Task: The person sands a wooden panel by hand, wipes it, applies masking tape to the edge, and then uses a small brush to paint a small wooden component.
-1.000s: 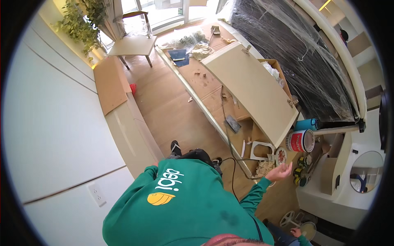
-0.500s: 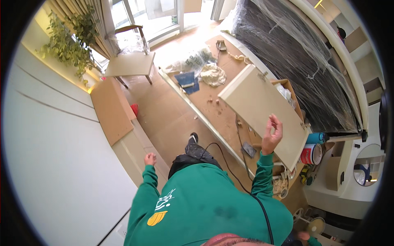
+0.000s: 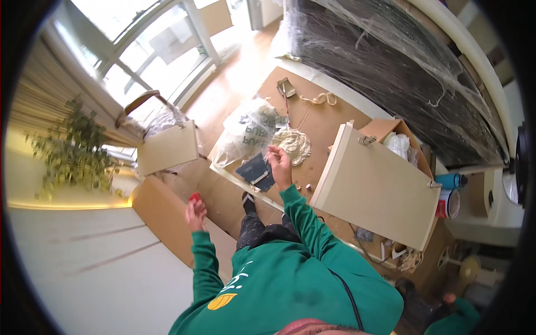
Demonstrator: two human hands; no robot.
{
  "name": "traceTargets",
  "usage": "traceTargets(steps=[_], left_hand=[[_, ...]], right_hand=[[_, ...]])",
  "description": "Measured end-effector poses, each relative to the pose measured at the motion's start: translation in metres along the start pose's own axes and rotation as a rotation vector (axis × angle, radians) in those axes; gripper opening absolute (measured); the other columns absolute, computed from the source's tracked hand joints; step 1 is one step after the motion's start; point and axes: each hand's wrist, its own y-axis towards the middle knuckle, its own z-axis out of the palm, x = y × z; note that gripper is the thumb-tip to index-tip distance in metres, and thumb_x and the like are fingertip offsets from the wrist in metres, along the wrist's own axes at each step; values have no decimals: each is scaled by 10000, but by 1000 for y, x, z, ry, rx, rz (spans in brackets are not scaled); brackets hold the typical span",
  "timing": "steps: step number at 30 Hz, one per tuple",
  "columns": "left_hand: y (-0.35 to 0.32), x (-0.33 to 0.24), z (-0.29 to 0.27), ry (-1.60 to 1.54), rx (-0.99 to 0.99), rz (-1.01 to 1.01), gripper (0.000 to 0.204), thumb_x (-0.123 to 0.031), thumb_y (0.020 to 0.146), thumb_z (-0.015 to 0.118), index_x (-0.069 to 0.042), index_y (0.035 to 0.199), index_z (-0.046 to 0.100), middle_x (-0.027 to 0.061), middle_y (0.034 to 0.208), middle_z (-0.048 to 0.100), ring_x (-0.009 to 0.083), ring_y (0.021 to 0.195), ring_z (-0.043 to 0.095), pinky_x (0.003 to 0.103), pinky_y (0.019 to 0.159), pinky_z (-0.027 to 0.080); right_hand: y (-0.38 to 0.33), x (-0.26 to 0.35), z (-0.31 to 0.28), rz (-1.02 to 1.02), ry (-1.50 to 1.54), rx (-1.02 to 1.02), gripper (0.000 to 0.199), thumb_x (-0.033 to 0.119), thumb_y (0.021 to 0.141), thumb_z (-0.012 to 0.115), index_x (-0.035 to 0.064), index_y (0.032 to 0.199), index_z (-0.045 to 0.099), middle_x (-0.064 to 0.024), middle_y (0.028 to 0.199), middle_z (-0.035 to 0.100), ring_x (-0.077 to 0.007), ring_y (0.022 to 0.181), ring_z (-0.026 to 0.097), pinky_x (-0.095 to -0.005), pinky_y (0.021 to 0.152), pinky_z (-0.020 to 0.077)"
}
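My right hand [image 3: 280, 168] reaches over the near edge of a cardboard-covered table, loosely open, with nothing visible in it. Just left of it lies a dark blue sheet [image 3: 247, 171] with a narrow pale piece [image 3: 260, 177] across it. A heap of cream cloth [image 3: 295, 147] is beyond the fingertips, beside a clear printed plastic bag [image 3: 243, 134]. My left hand [image 3: 195, 215] hangs empty with its fingers apart, above the floor side of a cardboard-covered low ledge [image 3: 167, 204]. A small red thing [image 3: 194, 197] shows just past its fingertips.
A cream cabinet door [image 3: 379, 192] lies on the table at right, near an open cardboard box [image 3: 388, 128]. A chair [image 3: 167, 148] stands by the window. Plastic wrapping covers a dark panel [image 3: 379, 72]. Another green sleeve with a hand [image 3: 450, 298] appears at lower right.
My view and body have shifted toward the table's far-left part. My right hand has moved from over the cabinet door to beside the blue sheet. My left hand's fingers have spread.
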Motion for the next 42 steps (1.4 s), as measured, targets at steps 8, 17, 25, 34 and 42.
traceTargets(steps=[8,17,25,34,42], left_hand=[[236,-100,346,154,756,109,389,-345,1013,586,-11,1211,614,143,1053,712,224,945,702,323,757,578],[335,26,587,746,821,259,470,-445,833,781,-13,1012,732,161,935,754,251,829,728,371,776,561],[328,52,618,896,844,428,359,-361,817,793,-41,968,734,139,907,751,252,845,723,386,769,553],[311,0,594,86,1097,-273,144,-144,951,671,-90,959,538,57,919,629,199,830,659,429,800,619],[211,-75,473,-166,1341,-623,419,-146,981,604,-94,1373,465,122,1353,573,308,1246,577,530,1037,511]], right_hand=[[175,-69,-11,-108,-564,-518,204,179,862,708,72,1033,737,-141,1060,696,-266,977,654,-385,876,522],[239,-86,8,30,-1243,-390,232,228,869,675,73,1019,762,-150,1201,668,-336,1145,592,-423,1018,438],[235,-53,-5,-122,-993,-456,270,141,852,699,20,1091,732,-153,1155,658,-349,1070,611,-409,961,492],[188,41,13,-414,-797,-764,251,15,913,627,67,1132,738,-114,1034,585,-259,923,608,-338,783,517],[45,144,52,-410,-612,-656,331,54,956,542,15,1263,660,-78,913,551,-199,902,553,-308,856,458]])
